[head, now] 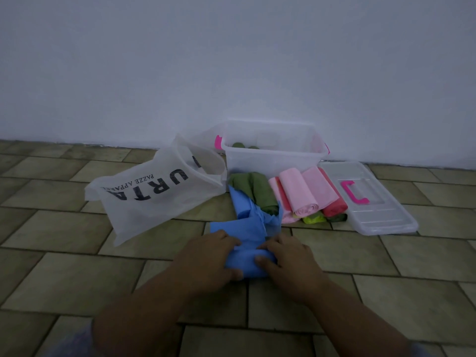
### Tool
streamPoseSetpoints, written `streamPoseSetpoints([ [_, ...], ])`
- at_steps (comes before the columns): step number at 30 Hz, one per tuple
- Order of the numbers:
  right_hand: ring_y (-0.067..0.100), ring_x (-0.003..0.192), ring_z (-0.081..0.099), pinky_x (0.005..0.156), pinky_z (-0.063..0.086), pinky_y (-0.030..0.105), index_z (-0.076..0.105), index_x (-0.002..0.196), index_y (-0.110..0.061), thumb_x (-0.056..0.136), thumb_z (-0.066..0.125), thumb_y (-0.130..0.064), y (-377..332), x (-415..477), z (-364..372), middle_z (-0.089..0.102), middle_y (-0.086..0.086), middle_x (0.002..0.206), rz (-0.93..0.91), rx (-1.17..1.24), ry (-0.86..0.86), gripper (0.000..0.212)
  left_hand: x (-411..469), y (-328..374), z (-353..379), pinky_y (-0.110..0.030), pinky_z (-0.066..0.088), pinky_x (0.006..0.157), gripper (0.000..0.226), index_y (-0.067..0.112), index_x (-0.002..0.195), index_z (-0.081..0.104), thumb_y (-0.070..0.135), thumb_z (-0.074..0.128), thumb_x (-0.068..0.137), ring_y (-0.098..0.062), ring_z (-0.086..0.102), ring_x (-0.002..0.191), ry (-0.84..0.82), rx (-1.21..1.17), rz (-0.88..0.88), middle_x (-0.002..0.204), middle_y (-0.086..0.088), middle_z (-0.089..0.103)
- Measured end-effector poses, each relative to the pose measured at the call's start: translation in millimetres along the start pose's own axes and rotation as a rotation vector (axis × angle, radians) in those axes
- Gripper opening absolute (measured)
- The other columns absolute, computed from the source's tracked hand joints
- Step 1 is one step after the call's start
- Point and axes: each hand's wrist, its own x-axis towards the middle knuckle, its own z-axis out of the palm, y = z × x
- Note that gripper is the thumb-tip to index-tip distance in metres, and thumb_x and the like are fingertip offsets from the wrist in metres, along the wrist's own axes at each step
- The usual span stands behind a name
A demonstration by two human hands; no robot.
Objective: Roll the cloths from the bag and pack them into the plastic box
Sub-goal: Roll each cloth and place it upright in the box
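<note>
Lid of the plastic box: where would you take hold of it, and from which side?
Probably by the pink handle, coming from above. The lid lies flat on the floor, top face up, right of the plastic box, so the handle is exposed. Its rim sits flush on the tiles, leaving little to get under.

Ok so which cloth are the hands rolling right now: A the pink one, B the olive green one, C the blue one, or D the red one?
C: the left hand and right hand both grip the partly rolled blue cloth, whose loose end trails away from them across the floor.
</note>
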Motion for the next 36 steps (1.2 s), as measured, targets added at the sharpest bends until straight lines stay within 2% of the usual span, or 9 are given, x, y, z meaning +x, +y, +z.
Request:
streamPoseSetpoints([
  [5, 0.012, 0.112, 0.042, 0.094, 0.035, 0.034, 0.049, 0.124, -0.033, 0.088, 0.042, -0.052, -7.6, 0.3, 1.3, 0.045, -0.008, 0.118, -0.077, -0.117, 0.103, 0.041, 6.3, -2.2, -2.5, -0.032, 0.028, 0.093, 0.029, 0.040, 0.107, 0.048, 0.058, 0.050, 0.084, -0.005, 0.049, 0.089, -0.055, -0.012, -0.083, 0.110, 0.013, 0.059],
  [12, 0.014, 0.103, 0.050, 0.095, 0.029, 0.036, 0.044, 0.112, -0.033, 0.080, 0.051, -0.039, -22.6, 4.9, -5.0, 0.052, -0.009, 0.112, -0.152, -0.204, 0.051, 0.034, 21.6, -7.5, -9.3, -0.035, 0.031, 0.084, 0.057, 0.037, 0.121, 0.057, 0.072, 0.040, 0.080, -0.016, 0.049, 0.107, -0.012, 0.135, -0.258, 0.121, 0.004, 0.050],
  [17, 0.019, 0.097, 0.059, 0.079, 0.032, 0.034, 0.046, 0.116, -0.031, 0.084, 0.052, -0.043, -26.8, 16.0, -14.8, 0.063, -0.002, 0.111, 0.069, -0.128, -0.078, 0.035, 17.3, 3.6, 2.2, -0.036, 0.035, 0.101, 0.073, 0.021, 0.146, 0.026, 0.057, 0.049, 0.087, -0.026, 0.039, 0.131, 0.076, -0.379, -0.484, 0.150, -0.010, 0.032],
  [20, 0.017, 0.098, 0.057, 0.076, 0.042, 0.029, 0.049, 0.121, -0.028, 0.082, 0.061, -0.041, -27.4, 17.4, -19.0, 0.059, -0.001, 0.115, 0.180, 0.088, -0.221, 0.043, 18.8, 19.5, 9.9, -0.029, 0.035, 0.094, 0.076, 0.019, 0.150, 0.015, 0.045, 0.053, 0.090, -0.025, 0.036, 0.133, 0.077, -0.594, -0.529, 0.154, -0.009, 0.024],
  [26, 0.015, 0.093, 0.061, 0.081, 0.050, 0.033, 0.055, 0.109, -0.020, 0.080, 0.069, -0.032, -37.3, 1.6, -5.6, 0.064, 0.002, 0.106, 0.178, 0.494, -0.312, 0.035, 21.7, 28.0, 11.2, -0.023, 0.029, 0.092, 0.059, 0.020, 0.146, 0.029, 0.029, 0.053, 0.093, -0.017, 0.040, 0.126, 0.293, -0.754, -0.490, 0.148, -0.005, 0.035],
  [29, 0.012, 0.089, 0.060, 0.076, 0.050, 0.029, 0.056, 0.099, -0.021, 0.074, 0.074, -0.034, -34.3, -1.1, -5.9, 0.062, -0.002, 0.099, 0.237, 0.633, -0.172, 0.034, 22.0, 26.3, 9.7, -0.033, 0.046, 0.094, 0.050, 0.028, 0.136, 0.046, 0.014, 0.059, 0.090, -0.016, 0.052, 0.112, 0.393, -1.158, -0.507, 0.136, -0.002, 0.050],
  [32, 0.009, 0.097, 0.062, 0.078, 0.053, 0.025, 0.047, 0.117, -0.026, 0.072, 0.078, -0.036, -30.2, 2.7, -14.7, 0.060, -0.006, 0.111, 0.333, 0.917, -0.205, 0.056, 27.7, 27.1, 8.3, -0.037, 0.056, 0.076, 0.047, 0.030, 0.128, 0.055, 0.009, 0.061, 0.087, -0.023, 0.063, 0.099, 0.354, -1.492, -0.563, 0.121, -0.002, 0.061],
  [34, 0.012, 0.095, 0.066, 0.078, 0.056, 0.028, 0.044, 0.125, -0.026, 0.073, 0.078, -0.030, -30.1, 8.4, -19.5, 0.064, -0.003, 0.112, 0.324, 0.981, -0.262, 0.062, 34.0, 30.7, 6.6, -0.029, 0.056, 0.062, 0.044, 0.030, 0.125, 0.057, 0.009, 0.061, 0.087, -0.021, 0.064, 0.093, 0.363, -1.538, -0.559, 0.115, 0.000, 0.062],
  [36, 0.019, 0.095, 0.067, 0.084, 0.056, 0.040, 0.045, 0.123, -0.024, 0.076, 0.077, -0.023, -29.1, 16.3, -25.9, 0.066, 0.004, 0.110, 0.327, 0.924, -0.254, 0.057, 43.0, 32.9, 2.1, -0.032, 0.057, 0.071, 0.042, 0.034, 0.123, 0.056, 0.013, 0.061, 0.087, -0.018, 0.062, 0.097, 0.393, -1.387, -0.531, 0.120, 0.002, 0.059],
])
